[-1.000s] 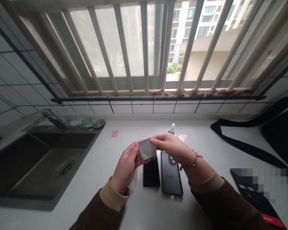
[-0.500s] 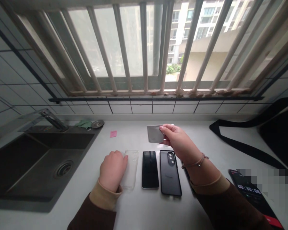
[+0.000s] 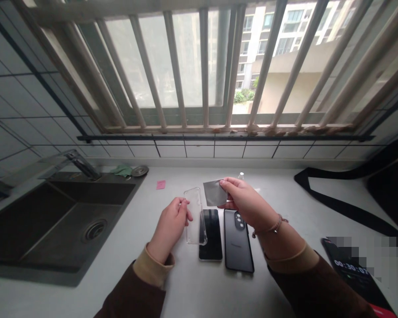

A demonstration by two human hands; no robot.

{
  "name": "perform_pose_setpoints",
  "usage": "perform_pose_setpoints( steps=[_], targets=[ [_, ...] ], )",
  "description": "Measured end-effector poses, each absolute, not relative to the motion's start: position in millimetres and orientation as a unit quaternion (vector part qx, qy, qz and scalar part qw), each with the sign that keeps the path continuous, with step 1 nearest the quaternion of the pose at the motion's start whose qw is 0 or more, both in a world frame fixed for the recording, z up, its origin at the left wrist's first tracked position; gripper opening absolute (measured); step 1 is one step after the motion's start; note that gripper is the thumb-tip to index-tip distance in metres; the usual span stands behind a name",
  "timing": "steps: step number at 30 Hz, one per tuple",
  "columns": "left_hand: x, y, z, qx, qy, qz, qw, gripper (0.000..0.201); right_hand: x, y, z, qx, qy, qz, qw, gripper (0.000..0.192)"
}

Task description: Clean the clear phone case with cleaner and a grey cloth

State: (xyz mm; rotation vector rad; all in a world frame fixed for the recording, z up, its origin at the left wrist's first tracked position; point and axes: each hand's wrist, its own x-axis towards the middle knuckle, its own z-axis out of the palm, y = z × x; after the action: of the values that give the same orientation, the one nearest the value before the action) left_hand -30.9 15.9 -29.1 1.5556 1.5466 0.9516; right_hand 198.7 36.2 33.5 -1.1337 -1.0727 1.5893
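Observation:
My left hand (image 3: 172, 223) grips the left edge of a clear phone case (image 3: 195, 225), raised off the counter and partly overlapping a black-screened phone (image 3: 212, 247) from this viewpoint. Between the thumb and fingers of my right hand (image 3: 240, 194) is a thin grey square cloth (image 3: 215, 193), held just above the phone's top end. A dark phone case (image 3: 237, 243) with a camera cutout lies to the right of the phone, below my right hand. Its upper right corner is partly hidden by that hand.
A sink (image 3: 69, 221) with a faucet (image 3: 82, 165) is at left. A pink paper square (image 3: 161, 184) lies behind my left hand. At right are a black strap (image 3: 318, 194) and a phone showing a timer (image 3: 354, 269). A barred window (image 3: 204, 66) fills the back.
My left hand has lifted the clear case from the counter and moved it right, toward the phone. My right hand has lowered slightly, still holding the grey square.

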Motion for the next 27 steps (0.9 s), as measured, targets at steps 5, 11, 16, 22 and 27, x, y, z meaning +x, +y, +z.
perform_pose_setpoints(
  steps=[5,11,16,22,27],
  targets=[
    [-16.4,8.8,-29.6,0.437,0.493,0.463,0.593,0.027,193.2,34.8,30.2,-0.447,-0.422,0.655,0.440,0.021],
    [-13.1,1.3,-10.8,0.262,0.375,0.470,0.755,0.021,193.7,37.6,25.7,-0.431,-0.389,0.667,0.466,0.019],
    [-11.6,-0.9,-2.3,0.226,0.297,0.451,0.811,0.047,187.3,38.0,19.3,-0.408,-0.366,0.682,0.485,0.017],
    [-10.0,-4.6,1.8,0.237,0.292,0.440,0.816,0.064,184.1,39.2,11.1,-0.386,-0.372,0.702,0.468,0.018],
    [-9.8,-7.0,0.7,0.266,0.291,0.446,0.803,0.067,189.2,42.6,7.0,-0.395,-0.381,0.694,0.466,0.025]
  ],
)
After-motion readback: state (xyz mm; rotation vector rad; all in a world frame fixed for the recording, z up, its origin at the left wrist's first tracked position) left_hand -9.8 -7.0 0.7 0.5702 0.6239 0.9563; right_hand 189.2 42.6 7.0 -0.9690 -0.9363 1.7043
